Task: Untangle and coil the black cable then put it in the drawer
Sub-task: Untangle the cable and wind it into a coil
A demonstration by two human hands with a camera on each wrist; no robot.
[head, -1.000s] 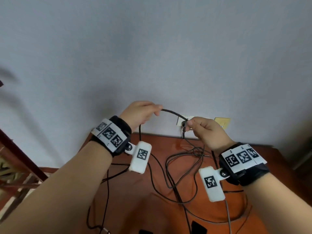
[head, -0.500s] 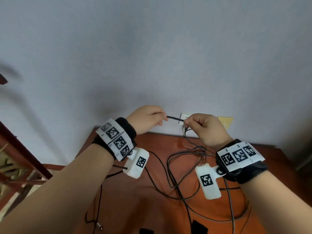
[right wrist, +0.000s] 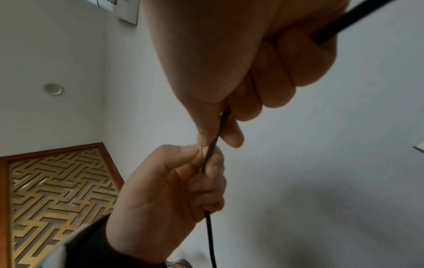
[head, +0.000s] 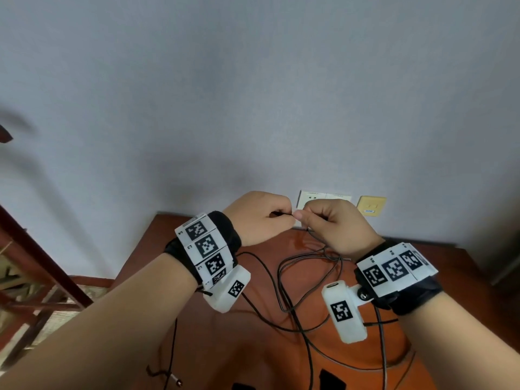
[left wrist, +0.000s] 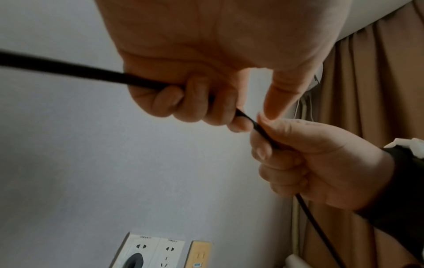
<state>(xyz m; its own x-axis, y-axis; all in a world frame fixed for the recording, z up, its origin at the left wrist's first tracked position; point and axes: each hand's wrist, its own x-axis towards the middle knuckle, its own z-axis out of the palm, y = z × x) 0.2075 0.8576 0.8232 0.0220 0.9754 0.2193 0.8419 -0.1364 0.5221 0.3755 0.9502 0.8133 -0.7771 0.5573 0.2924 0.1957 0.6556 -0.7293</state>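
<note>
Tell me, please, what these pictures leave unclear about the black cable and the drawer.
- Drawer: in no view.
- Black cable tangle on the wooden table: head view, partly behind the right hand and wrist cameras.
- Cable's plug end: head view, small and blurred at the bottom edge.
- Cable inside the left hand: covered by fingers.

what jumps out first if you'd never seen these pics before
Two hands meet in front of the wall: the left hand and right hand both pinch one black cable, fingertips nearly touching. Below them, loose loops of it sprawl tangled over the reddish table, and wall sockets sit just behind the hands.
</note>
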